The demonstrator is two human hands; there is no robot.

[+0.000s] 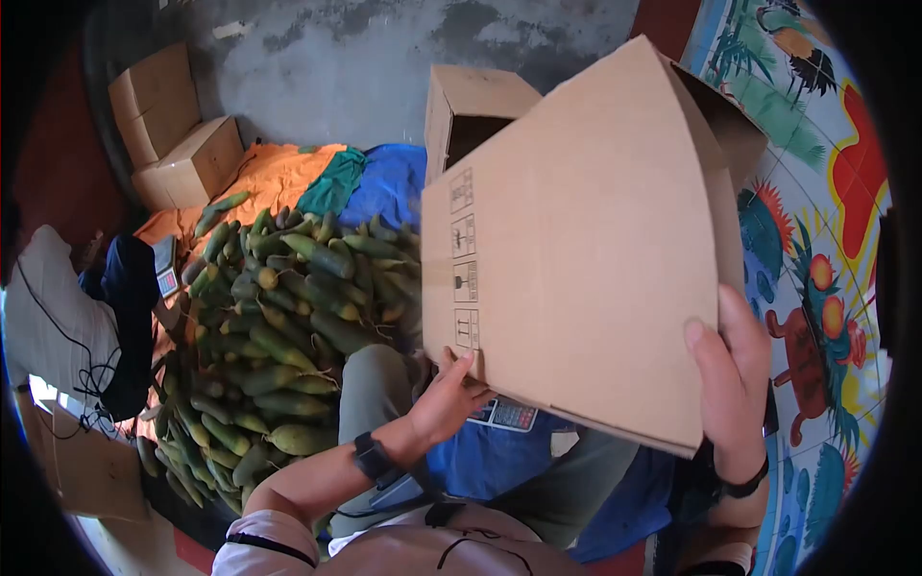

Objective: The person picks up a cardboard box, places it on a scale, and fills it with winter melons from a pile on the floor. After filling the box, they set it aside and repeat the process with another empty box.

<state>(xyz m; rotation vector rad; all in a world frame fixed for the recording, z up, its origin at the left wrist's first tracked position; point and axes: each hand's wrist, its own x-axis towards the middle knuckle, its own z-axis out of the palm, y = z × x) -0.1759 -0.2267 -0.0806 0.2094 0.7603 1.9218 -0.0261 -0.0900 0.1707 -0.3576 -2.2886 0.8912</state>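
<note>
A large brown cardboard box (576,240) is tilted up in front of me, with printed handling symbols along its left side. My left hand (448,401) grips its lower left corner, the thumb on the outer face. On the lower right edge, my right hand (732,374) is closed with the thumb over the front panel and the other fingers mostly hidden behind. The upper right end of the box gapes open. Under it, a scale with a keypad (509,415) is partly covered, close to my left hand.
Long green radishes (288,326) lie heaped at the left on orange cloth (279,178) and blue cloth (389,178). More boxes (192,163) stand by the wall; another box (485,91) is behind mine. A person in white (62,317) sits left, near a second scale (167,269).
</note>
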